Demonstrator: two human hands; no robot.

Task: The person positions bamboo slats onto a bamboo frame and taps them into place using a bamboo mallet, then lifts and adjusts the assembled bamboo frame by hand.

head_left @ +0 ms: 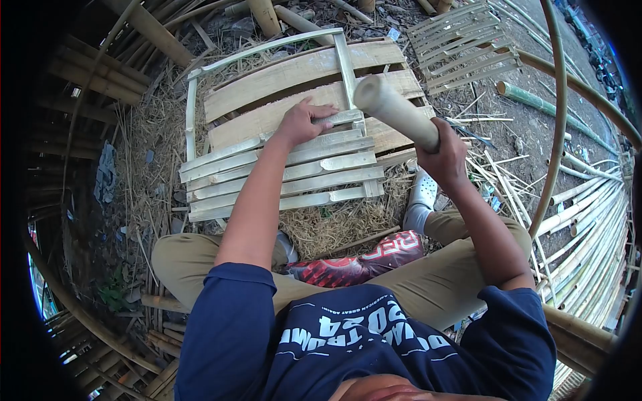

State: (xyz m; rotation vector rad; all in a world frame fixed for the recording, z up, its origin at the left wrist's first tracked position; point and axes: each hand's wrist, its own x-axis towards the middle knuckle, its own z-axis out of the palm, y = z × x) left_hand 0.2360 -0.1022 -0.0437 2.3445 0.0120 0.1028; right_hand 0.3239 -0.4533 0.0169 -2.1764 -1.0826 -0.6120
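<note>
A frame of split bamboo slats (287,175) lies in front of me, with several slats side by side across two uprights. My left hand (304,125) is on the farthest slat of this group, thumb on the near side and fingers on the far side, holding it near the right upright (345,70). In my right hand (443,152) is a thick, short bamboo pole (394,112), gripped by its lower end. Its cut end is raised above the frame's right side, apart from the slats. Whether the held slat is fastened cannot be seen.
Wooden boards (277,80) lie under the frame. A second slatted panel (461,47) is at the upper right. Bamboo poles (588,220) are piled on the right, near a green pole (555,110). Shavings (341,230) cover the ground by my shoe (422,190).
</note>
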